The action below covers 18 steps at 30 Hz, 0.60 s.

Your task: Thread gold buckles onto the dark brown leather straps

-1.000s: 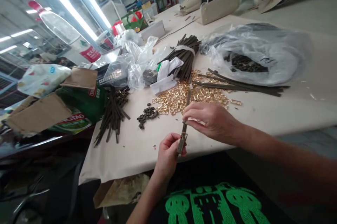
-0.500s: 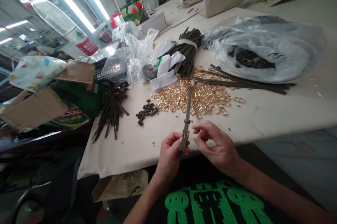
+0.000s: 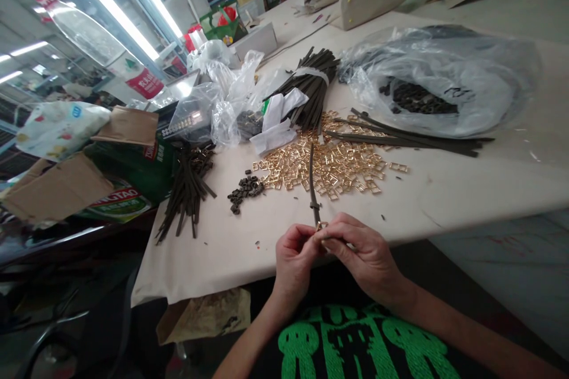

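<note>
A narrow dark strap (image 3: 312, 186) with a small keeper loop on it points away from me over the table's front edge. At its near end is a gold buckle (image 3: 320, 225), partly covered by fingers. My left hand (image 3: 294, 254) pinches the strap just below the buckle. Fingers of my right hand (image 3: 362, 248) are closed on the strap's near end, touching the left fingertips. Beyond them lies a heap of gold buckles (image 3: 342, 165), with a small pile of dark keeper loops (image 3: 244, 189) to its left.
Dark straps (image 3: 189, 192) lie in a bunch at the left edge, and a tied bundle (image 3: 313, 82) rests behind the buckles. A clear plastic bag (image 3: 484, 94) with dark pieces sits at right. Cardboard (image 3: 57, 189) and a plastic bottle (image 3: 89, 35) stand at left.
My right hand has moved left from beside the strap and closed on its near end. The buckle has turned, and the fingers now cover more of it.
</note>
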Each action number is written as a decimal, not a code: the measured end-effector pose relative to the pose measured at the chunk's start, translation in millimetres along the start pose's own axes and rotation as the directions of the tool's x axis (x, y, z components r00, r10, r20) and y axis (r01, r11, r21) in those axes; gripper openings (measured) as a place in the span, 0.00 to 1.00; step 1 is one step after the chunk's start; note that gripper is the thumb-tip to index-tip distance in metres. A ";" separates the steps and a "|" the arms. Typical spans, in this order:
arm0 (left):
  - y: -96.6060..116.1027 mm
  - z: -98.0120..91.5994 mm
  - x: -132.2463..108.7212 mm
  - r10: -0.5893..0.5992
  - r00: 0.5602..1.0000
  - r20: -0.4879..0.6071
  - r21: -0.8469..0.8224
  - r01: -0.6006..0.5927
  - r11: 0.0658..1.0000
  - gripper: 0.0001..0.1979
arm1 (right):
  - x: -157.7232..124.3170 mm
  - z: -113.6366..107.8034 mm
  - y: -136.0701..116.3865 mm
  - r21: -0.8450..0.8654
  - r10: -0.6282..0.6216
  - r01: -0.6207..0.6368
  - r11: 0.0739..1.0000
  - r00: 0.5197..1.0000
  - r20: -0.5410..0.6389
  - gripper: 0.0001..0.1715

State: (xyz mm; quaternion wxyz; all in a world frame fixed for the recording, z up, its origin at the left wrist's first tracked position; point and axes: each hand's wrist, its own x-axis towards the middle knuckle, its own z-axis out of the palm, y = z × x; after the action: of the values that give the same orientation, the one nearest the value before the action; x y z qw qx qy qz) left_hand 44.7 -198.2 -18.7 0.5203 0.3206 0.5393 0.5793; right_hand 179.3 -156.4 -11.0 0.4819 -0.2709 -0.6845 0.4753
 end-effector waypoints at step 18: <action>-20.7 -12.6 8.8 0.254 0.967 0.014 0.208 -0.251 0.945 0.02 | 17.7 -3.1 10.5 0.250 0.650 -0.693 0.677 0.721 0.240 0.21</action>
State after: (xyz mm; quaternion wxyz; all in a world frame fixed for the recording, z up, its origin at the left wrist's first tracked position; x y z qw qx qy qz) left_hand 36.0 -196.0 -43.0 0.4017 0.4359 0.5549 0.5837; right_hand 174.3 -136.3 -13.2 0.2646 -0.3888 -0.4796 0.7408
